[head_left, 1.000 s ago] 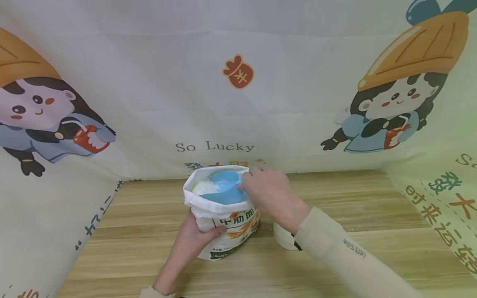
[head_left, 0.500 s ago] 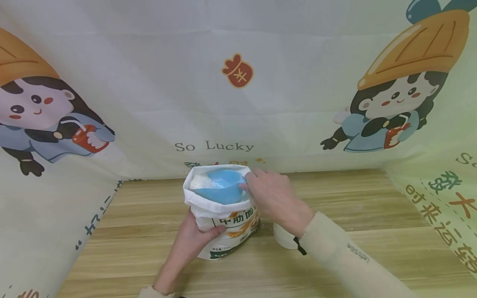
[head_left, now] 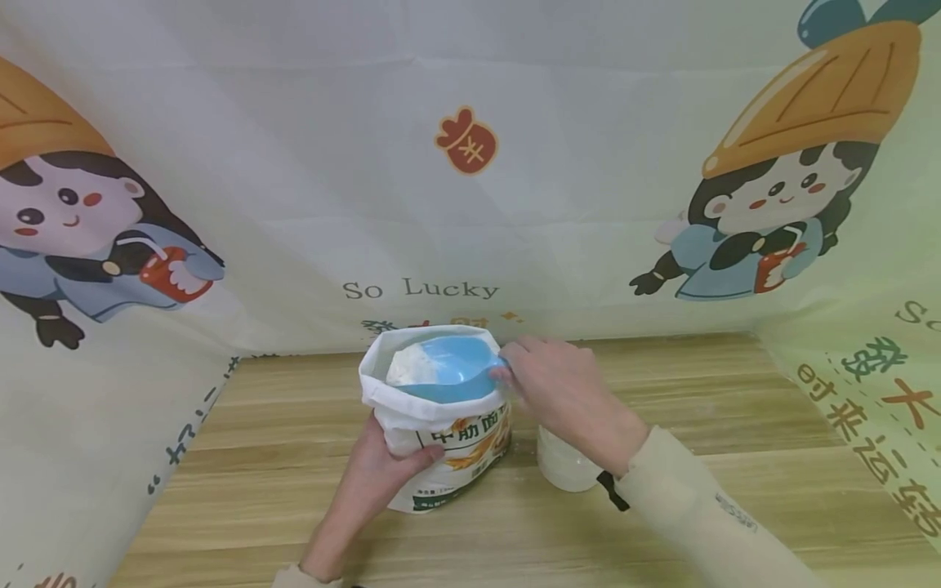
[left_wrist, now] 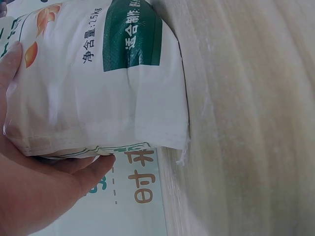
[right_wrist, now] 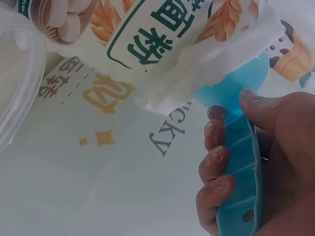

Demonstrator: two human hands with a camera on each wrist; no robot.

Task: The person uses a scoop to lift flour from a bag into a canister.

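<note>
A white flour bag point(head_left: 448, 457) with a rolled-down rim stands upright on the wooden table. My left hand point(head_left: 382, 465) grips its left side, thumb across the front; in the left wrist view the fingers point(left_wrist: 96, 172) reach round the bag's far side. My right hand point(head_left: 569, 392) holds a blue scoop point(head_left: 456, 367) by its ribbed handle point(right_wrist: 241, 172), fingers curled round it and dusted white. The scoop's bowl lies in the bag's mouth, with white flour heaped at its left end. The bag hides whatever is under the scoop.
A translucent round tub point(head_left: 566, 465) stands right of the bag, partly under my right forearm; its rim point(right_wrist: 29, 93) shows in the right wrist view. The wooden table point(head_left: 272, 457) runs back to a printed cloth wall point(head_left: 573, 204), which also stands on both sides.
My right hand has moved to the right with the scoop, whose bowl now shows more flour. The tub is less covered by the forearm. My left hand stays on the bag.
</note>
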